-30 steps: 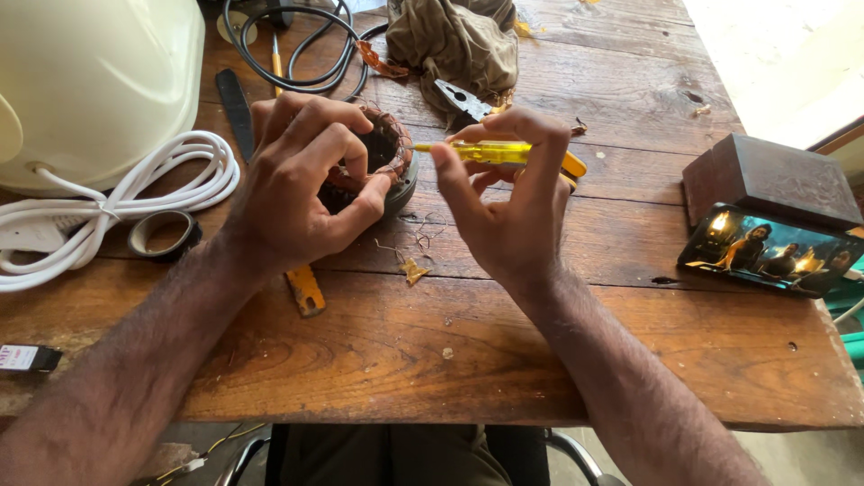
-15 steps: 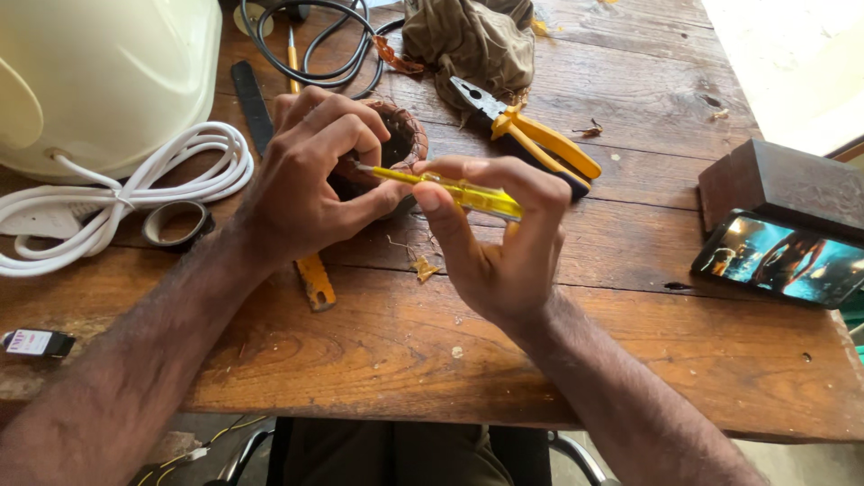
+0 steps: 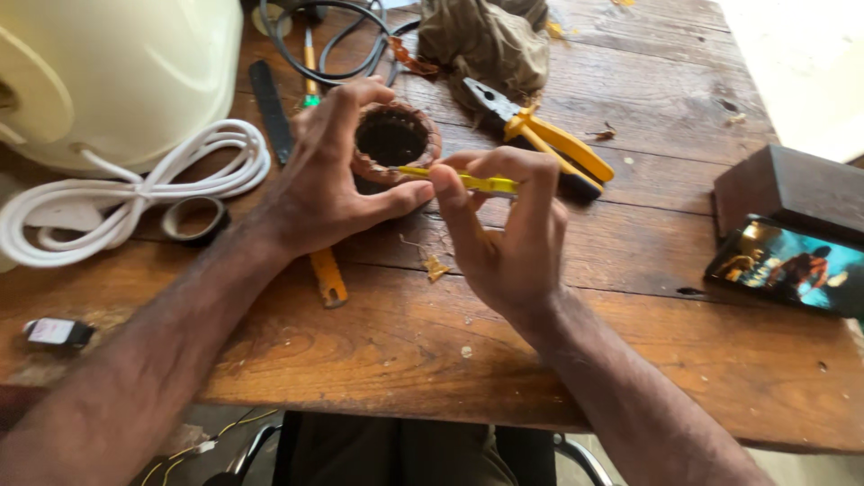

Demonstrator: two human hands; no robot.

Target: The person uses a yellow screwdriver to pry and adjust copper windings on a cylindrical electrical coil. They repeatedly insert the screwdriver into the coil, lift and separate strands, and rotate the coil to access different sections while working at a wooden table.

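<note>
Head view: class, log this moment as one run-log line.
left hand: grips brown ring-shaped part | right hand: holds yellow screwdriver, tip at ring's rim | wooden table: yellow pliers, white cable

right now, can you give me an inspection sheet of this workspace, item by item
surface: worn wooden table, scraps scattered on it
job's things: brown ring-shaped coil; thin yellow tool, tip at the coil's rim
clutter: yellow-handled pliers, tape roll, crumpled cloth, phone with lit screen, dark wooden block
hands: left hand holds the coil; right hand grips the yellow tool
cables: coiled white cord, black cable
surroundings: cream housing at left
</note>
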